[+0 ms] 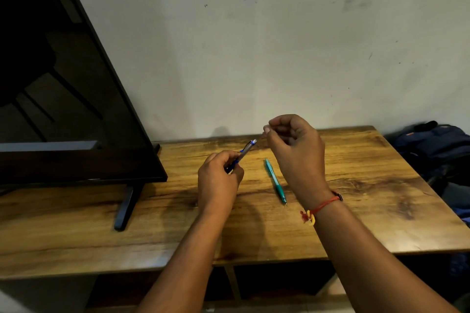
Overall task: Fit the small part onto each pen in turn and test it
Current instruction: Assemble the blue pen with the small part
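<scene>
My left hand [218, 180] grips a blue and grey pen [244, 152] by its lower barrel, holding it slanted above the wooden table [356, 198] with its white-tipped end up and to the right. Just right of that end, my right hand [296, 150] hovers with fingers curled and thumb and forefinger pinched together; whether a small part sits between them is too small to tell. A teal pen [275, 181] lies flat on the table between my two wrists, its tip pointing toward me.
A large dark television [63, 109] stands on the table's left half, one of its feet [124, 208] reaching toward the front edge. A dark blue bag [437, 145] sits off the table's right end. The wall runs close behind.
</scene>
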